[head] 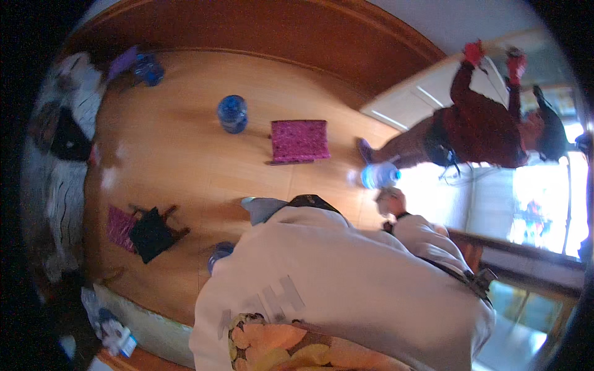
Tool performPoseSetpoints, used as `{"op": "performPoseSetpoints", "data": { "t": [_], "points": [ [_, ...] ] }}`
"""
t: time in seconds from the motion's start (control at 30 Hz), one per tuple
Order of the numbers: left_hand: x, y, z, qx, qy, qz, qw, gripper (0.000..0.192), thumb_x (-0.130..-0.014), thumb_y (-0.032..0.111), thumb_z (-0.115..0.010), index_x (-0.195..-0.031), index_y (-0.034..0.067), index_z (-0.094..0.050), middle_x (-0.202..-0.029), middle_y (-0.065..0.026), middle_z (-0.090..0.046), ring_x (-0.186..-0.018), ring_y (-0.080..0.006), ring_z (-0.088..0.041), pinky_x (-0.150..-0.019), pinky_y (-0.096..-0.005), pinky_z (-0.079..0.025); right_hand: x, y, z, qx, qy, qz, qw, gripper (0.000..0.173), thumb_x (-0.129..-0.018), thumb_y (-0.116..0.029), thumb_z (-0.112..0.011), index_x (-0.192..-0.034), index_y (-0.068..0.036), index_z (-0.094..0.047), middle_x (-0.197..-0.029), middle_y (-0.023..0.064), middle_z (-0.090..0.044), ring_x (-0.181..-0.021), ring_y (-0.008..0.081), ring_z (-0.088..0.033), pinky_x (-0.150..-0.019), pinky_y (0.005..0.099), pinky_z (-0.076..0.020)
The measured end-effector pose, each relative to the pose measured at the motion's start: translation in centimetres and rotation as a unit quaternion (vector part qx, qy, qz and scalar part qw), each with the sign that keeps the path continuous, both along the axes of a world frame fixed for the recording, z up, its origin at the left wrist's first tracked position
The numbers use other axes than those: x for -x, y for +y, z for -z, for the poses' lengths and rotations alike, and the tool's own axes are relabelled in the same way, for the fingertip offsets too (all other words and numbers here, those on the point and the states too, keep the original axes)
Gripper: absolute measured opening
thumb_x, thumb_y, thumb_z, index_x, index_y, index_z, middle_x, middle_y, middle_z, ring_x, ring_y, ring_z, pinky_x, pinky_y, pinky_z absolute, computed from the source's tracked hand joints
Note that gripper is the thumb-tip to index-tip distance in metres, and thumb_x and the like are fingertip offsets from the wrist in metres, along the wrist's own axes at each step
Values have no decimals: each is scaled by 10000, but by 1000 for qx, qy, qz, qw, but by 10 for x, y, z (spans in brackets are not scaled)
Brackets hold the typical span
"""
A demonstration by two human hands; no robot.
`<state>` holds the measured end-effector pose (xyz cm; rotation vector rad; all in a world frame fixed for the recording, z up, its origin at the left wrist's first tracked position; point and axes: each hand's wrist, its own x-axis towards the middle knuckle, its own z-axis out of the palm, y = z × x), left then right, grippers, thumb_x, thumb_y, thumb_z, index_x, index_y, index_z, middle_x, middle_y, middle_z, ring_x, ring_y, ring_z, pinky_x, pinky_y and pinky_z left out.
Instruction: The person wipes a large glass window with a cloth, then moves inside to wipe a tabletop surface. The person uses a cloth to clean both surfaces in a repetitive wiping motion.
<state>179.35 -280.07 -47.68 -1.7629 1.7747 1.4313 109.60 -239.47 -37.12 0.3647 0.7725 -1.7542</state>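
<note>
My right hand (390, 202) hangs at my right side, blurred, below a cream sleeve with a dark band at the wrist. Its fingers look curled, but whether they grip anything cannot be told. Just beyond it in the picture is a clear plastic water bottle (379, 175) with a blue cap; touch or gap between the two is unclear. My left hand is out of view. On the wood floor (185, 153) ahead are a small stool with a pink seat (300, 141) and a large blue water bottle (233, 114).
At the right, a person (482, 125) in red gloves reaches up beside a white panel (417, 99). A dark-seated stool (151, 235) and a pink seat (120, 227) are leftward. More blue bottles (149, 69) and a draped sofa (69, 185) stand farther out.
</note>
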Motion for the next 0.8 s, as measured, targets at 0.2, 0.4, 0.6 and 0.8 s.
{"op": "performPoseSetpoints", "data": {
  "t": [0.2, 0.4, 0.6, 0.8],
  "points": [
    [-29, -118, -7, 5, -4, 14, 1000, 441, -946, 424, -572, -1117, 55, -741, -1114, -212, -720, -1061, -396, -676, -920, -474, -522, -124, -144, 5, -458, 487, -196, 717, 379, -856, -152, -754, -1186, 0, -648, -1010, 86, -724, -912, 165, -667, -820, 342, -547],
    [-109, -177, 0, 19, 3, 11, 1000, 441, -949, 427, -576, -1120, 55, -740, -1100, -215, -721, -1056, -399, -677, -914, -473, -524, -175, -265, -8, -439, 519, -262, 685, 384, -851, -133, -723, -1194, 11, -632, -994, 102, -704, -913, 192, -650, -851, 354, -528],
    [-184, -138, -13, 75, -7, -75, 994, 441, -952, 429, -580, -1122, 54, -738, -1086, -218, -723, -1050, -401, -677, -908, -472, -525, -200, -367, 8, -246, 635, -355, 640, 422, -874, -163, -674, -1253, 5, -596, -1064, 214, -692, -1004, 306, -666, -885, 396, -517],
    [-207, -101, -7, 97, -74, -250, 961, 424, -922, 424, -614, -1084, 55, -743, -1073, -208, -728, -1045, -391, -682, -898, -463, -528, -191, -496, 48, -198, 593, -544, 560, 407, -860, -139, -685, -1233, 3, -609, -1034, 186, -700, -949, 285, -662, -848, 391, -522]
  ]
}}
